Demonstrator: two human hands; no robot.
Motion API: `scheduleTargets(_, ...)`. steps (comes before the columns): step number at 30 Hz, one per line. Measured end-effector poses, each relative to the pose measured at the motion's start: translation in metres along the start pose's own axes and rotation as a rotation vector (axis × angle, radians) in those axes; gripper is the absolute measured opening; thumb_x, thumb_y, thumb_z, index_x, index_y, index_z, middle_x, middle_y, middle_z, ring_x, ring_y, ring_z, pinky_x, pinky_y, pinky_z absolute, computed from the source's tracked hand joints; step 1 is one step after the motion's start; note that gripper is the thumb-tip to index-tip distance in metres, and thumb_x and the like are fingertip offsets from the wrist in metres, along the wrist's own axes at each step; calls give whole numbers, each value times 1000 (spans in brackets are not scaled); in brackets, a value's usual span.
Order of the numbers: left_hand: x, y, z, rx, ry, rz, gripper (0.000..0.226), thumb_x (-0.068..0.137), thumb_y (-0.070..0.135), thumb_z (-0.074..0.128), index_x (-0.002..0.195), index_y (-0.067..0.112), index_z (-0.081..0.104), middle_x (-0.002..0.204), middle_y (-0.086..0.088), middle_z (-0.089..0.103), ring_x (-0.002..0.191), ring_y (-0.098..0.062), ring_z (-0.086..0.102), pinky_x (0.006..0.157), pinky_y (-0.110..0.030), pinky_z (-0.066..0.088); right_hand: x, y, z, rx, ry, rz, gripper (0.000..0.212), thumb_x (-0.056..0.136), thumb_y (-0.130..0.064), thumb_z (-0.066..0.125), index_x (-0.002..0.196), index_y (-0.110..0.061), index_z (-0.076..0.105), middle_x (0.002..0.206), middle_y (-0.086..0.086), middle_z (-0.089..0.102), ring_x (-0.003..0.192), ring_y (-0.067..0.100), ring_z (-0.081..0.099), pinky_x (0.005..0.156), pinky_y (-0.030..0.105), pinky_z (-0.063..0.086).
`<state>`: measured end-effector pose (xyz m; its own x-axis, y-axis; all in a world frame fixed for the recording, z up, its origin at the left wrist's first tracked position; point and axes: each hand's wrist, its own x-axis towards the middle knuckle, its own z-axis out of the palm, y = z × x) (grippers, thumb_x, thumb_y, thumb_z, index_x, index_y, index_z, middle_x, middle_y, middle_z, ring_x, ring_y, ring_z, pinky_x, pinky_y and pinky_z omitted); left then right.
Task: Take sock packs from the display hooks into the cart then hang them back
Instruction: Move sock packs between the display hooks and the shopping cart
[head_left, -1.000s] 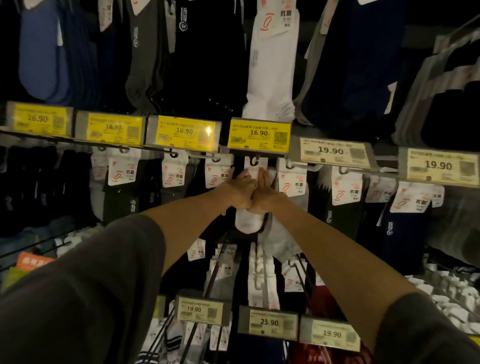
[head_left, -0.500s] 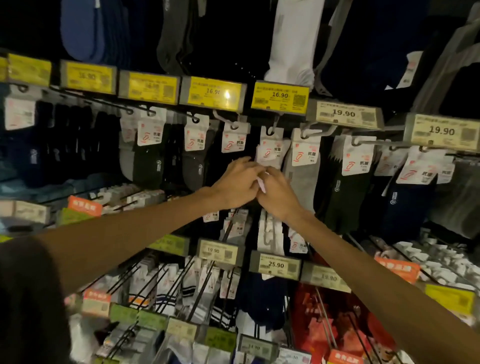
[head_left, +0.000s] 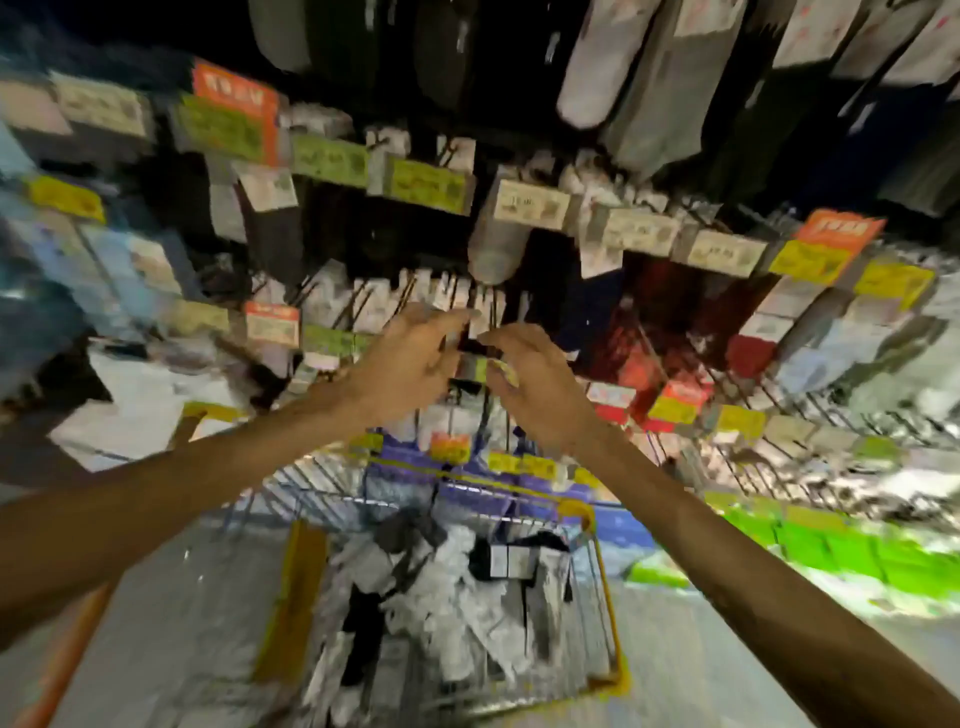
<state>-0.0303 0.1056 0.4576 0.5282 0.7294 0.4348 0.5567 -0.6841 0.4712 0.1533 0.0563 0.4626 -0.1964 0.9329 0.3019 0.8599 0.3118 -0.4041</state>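
The frame is motion-blurred. My left hand (head_left: 410, 358) and my right hand (head_left: 535, 384) hover a short gap apart in front of a lower row of display hooks (head_left: 457, 296). Their fingers are loosely spread, and I see no pack in either hand. Below them stands the wire cart (head_left: 610, 613) with its yellow rim. A pile of white, grey and black sock packs (head_left: 457, 587) lies inside it. Above the hands a white sock pack (head_left: 496, 244) hangs from a hook.
Rows of hanging socks and price tags (head_left: 530, 205) fill the wall ahead. Long wire hooks (head_left: 753, 400) jut out at the right above green boxes (head_left: 831, 551). Grey floor (head_left: 182, 623) lies left of the cart.
The view has swung down, bringing the cart into sight. Both hands have come down from the white pack on the upper hook row and have moved apart.
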Motion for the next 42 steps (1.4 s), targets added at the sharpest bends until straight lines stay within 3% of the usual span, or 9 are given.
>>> scheduleTargets(6, -102, -34, 52, -46, -218, -207, 51, 87, 17, 48, 138, 12, 54, 100, -18, 61, 81, -34, 58, 70, -36, 46, -80, -6, 91, 61, -220, 230, 35, 97, -18, 51, 130, -9, 57, 134, 13, 52, 125, 26, 46, 92, 17, 25)
scheduleTargets(10, -166, -39, 86, -151, -341, -318, 46, 88, 11, 49, 132, 6, 58, 79, -15, 65, 70, -31, 63, 62, -32, 49, -126, 5, 145, 92, -334, 291, 32, 94, -13, 56, 123, -2, 61, 131, 21, 51, 126, 37, 43, 104, 36, 34)
scheduleTargets(15, -228, -56, 137, -134, -456, -555, 51, 94, 6, 53, 144, 13, 46, 124, -20, 61, 111, -35, 59, 89, -42, 49, -173, 37, 213, 111, -505, 347, 32, 92, -13, 58, 123, -5, 61, 132, 16, 48, 133, 32, 35, 107, 38, 34)
scheduleTargets(19, -266, -82, 203, -104, -487, -602, 55, 94, 7, 52, 146, 20, 44, 96, -20, 61, 73, -19, 47, 61, -34, 39, -207, 66, 280, 132, -599, 382, 36, 91, -12, 57, 127, -6, 56, 134, 15, 45, 133, 30, 34, 105, 41, 38)
scheduleTargets(25, -318, -120, 320, -143, -484, -779, 75, 90, 0, 53, 155, 23, 23, 81, -7, 57, 63, -22, 51, 49, -33, 38, -257, 130, 400, 110, -808, 420, 44, 91, -20, 49, 132, -4, 52, 131, 21, 46, 128, 35, 36, 99, 37, 35)
scheduleTargets(30, -364, -151, 381, -153, -594, -943, 80, 90, 3, 52, 157, 25, 13, 109, -20, 62, 71, -31, 59, 60, -48, 53, -285, 163, 476, 39, -889, 432, 49, 93, -29, 53, 138, -11, 45, 134, 17, 44, 128, 34, 37, 100, 42, 41)
scheduleTargets(35, -403, -182, 423, -204, -470, -1062, 90, 91, 1, 54, 157, 22, -3, 81, -12, 49, 54, -20, 44, 45, -32, 29, -298, 187, 535, -27, -896, 238, 49, 94, -20, 57, 139, -8, 42, 134, 17, 42, 123, 32, 41, 92, 41, 44)
scheduleTargets(38, -422, -208, 437, -146, -514, -1122, 82, 92, 8, 60, 157, 15, 10, 87, -13, 57, 68, -24, 57, 51, -33, 39, -296, 190, 562, -38, -915, 125, 49, 93, -16, 58, 139, -7, 43, 130, 18, 48, 117, 33, 47, 87, 43, 47)
scheduleTargets(42, -446, -226, 434, -82, -681, -1078, 46, 89, 10, 62, 134, 6, 52, 121, -23, 56, 112, -39, 56, 88, -42, 48, -291, 167, 591, -20, -964, 114, 40, 97, -19, 52, 135, -5, 47, 126, 19, 53, 117, 34, 52, 89, 44, 50)
